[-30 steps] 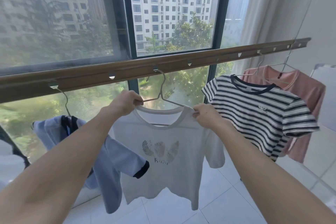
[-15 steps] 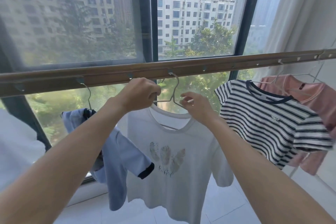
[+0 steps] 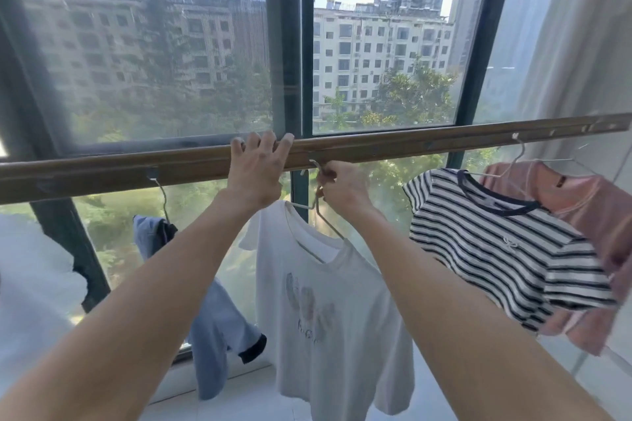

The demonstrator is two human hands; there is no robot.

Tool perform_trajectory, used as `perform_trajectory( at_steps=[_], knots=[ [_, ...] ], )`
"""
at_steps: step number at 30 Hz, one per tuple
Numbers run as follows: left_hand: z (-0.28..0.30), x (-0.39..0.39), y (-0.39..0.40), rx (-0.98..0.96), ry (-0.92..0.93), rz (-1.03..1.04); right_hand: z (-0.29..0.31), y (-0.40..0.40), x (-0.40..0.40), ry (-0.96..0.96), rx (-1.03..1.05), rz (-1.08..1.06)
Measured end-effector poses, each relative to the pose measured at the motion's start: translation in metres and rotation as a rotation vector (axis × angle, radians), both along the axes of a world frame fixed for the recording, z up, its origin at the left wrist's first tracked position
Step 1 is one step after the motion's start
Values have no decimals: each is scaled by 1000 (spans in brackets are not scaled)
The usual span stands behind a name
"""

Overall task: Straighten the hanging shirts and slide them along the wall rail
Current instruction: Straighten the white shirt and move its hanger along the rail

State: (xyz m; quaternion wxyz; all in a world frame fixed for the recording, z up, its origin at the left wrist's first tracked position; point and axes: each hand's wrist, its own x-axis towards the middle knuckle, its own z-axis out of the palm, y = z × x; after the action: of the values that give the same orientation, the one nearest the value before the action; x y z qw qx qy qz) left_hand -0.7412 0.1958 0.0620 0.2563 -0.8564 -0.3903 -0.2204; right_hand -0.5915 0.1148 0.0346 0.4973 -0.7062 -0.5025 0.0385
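Note:
A brown wall rail (image 3: 427, 145) runs across the window. My left hand (image 3: 258, 167) rests on the rail with its fingers spread over the top edge. My right hand (image 3: 340, 186) grips the hook of a metal hanger (image 3: 326, 220) just under the rail. On that hanger hangs a white T-shirt (image 3: 328, 311) with a feather print, turned at an angle. To its right a striped T-shirt (image 3: 506, 249) and a pink shirt (image 3: 588, 212) hang from the rail. To its left hangs a light blue shirt (image 3: 212, 318).
Large windows with dark frames (image 3: 290, 44) stand behind the rail. A white garment (image 3: 30, 284) fills the left edge. A pale curtain (image 3: 574, 44) hangs at the right. Pale floor tiles (image 3: 239, 407) lie below the shirts.
Both hands left the white shirt's shoulders and rose. The left hand went onto the rail; the right hand took the hanger hook. The white shirt has swung to an angle.

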Motion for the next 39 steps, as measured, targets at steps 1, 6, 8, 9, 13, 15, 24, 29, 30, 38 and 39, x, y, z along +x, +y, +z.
perform_trajectory(
  at_steps=[1, 6, 8, 9, 13, 15, 24, 29, 30, 38, 39],
  knots=[
    [-4, 0, 2, 14, -16, 20, -2, 0, -2, 11, 29, -17],
    [-4, 9, 5, 41, -124, 144, 10, -8, -3, 14, 171, -8],
    [-2, 13, 6, 37, -137, 189, 19, -15, -2, 20, 218, -19],
    [-1, 16, 7, 46, -139, 201, 24, -19, 2, 22, 228, -34],
    [-3, 20, 11, 104, -168, 207, 29, -31, 24, 90, 230, -64],
    [-5, 20, 13, 129, -194, 184, 26, -35, 36, 106, 225, -88],
    [-5, 16, 13, 139, -231, 152, 13, -45, 73, 10, 250, -241],
    [-6, 14, 12, 161, -268, 110, 9, -48, 102, 15, 276, -321],
    [-6, 13, 12, 161, -269, 107, 7, -48, 107, 15, 277, -341],
    [3, 37, -4, -17, -212, 165, 4, -56, 129, -16, 252, -352],
    [5, 45, -10, -65, -182, 181, 3, -56, 131, -18, 247, -346]
  ],
)
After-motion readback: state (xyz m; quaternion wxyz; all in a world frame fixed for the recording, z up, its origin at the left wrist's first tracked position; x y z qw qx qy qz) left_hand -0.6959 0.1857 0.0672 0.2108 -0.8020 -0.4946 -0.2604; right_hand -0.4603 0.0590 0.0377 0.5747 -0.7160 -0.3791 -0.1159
